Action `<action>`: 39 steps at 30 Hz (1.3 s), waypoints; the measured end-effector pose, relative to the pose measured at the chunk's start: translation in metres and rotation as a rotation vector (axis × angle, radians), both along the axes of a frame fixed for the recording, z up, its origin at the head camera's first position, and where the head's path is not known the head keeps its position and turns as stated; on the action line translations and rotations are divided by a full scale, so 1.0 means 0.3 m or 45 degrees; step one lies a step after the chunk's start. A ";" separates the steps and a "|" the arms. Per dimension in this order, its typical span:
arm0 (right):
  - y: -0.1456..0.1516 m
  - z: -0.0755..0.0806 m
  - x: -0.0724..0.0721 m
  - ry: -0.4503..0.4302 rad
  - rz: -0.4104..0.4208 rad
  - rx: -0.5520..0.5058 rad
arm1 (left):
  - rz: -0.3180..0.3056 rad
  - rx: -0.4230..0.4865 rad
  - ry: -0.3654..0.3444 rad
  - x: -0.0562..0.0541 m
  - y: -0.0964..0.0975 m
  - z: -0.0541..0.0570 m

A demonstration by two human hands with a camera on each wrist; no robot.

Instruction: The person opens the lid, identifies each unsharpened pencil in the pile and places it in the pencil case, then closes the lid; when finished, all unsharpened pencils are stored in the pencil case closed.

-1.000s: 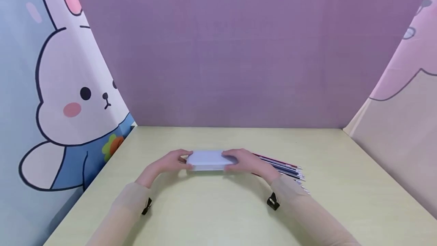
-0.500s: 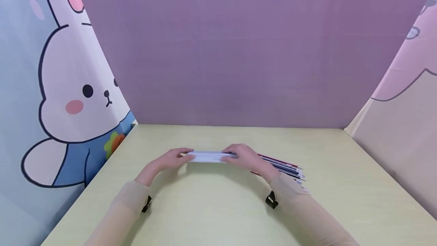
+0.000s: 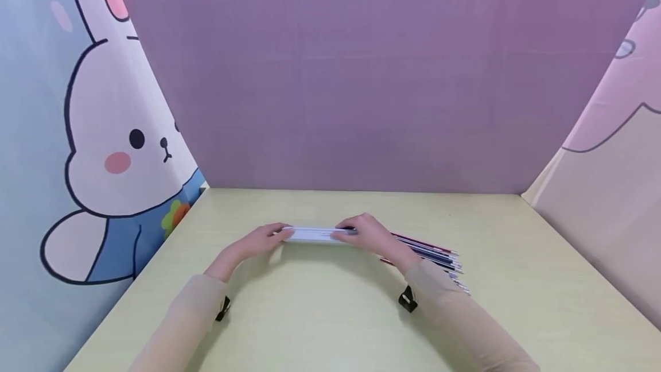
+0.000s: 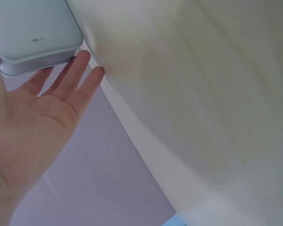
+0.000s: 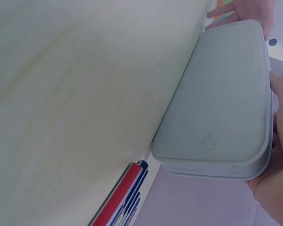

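A pale, flat pencil case (image 3: pixel 312 235) with rounded corners is held between both hands, its long narrow side facing me. My left hand (image 3: pixel 256 242) grips the left end, thumb on the near side. In the left wrist view its outer fingers (image 4: pixel 78 70) extend past the end of the case. At the opposite end my right hand (image 3: pixel 373 236) pinches the case with thumb and fingers. The right wrist view shows the case's broad, smooth face (image 5: pixel 217 94) with a few small dark marks. A bundle of pencils (image 3: pixel 426 252) lies beside the right hand, partly hidden by the forearm.
Everything is over a pale yellow table (image 3: pixel 310 314). A purple backdrop (image 3: pixel 351 73) stands at its far edge, with a rabbit-print curtain (image 3: pixel 119 108) on the left and a pink and cream one (image 3: pixel 609 205) on the right. Black straps (image 3: pixel 408 298) hang below both wrists.
The case has tilted between the hands: its broad top showed one second ago, and now mostly its narrow side does. My right hand has risen slightly. The pencils have stayed put.
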State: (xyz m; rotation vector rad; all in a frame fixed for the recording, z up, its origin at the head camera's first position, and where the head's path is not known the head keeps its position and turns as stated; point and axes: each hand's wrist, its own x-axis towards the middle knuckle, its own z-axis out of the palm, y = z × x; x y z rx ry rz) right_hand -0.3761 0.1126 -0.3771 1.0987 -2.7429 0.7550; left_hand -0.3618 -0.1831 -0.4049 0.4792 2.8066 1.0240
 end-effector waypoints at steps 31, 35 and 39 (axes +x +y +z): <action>-0.035 0.042 -0.010 0.185 0.160 0.139 | 0.033 0.235 -0.113 -0.007 -0.009 -0.006; -0.041 0.039 -0.009 0.225 0.197 0.164 | 0.017 0.306 -0.194 -0.017 -0.018 -0.013; -0.051 0.035 -0.007 0.313 0.228 0.204 | 0.007 0.333 -0.227 -0.020 -0.029 -0.019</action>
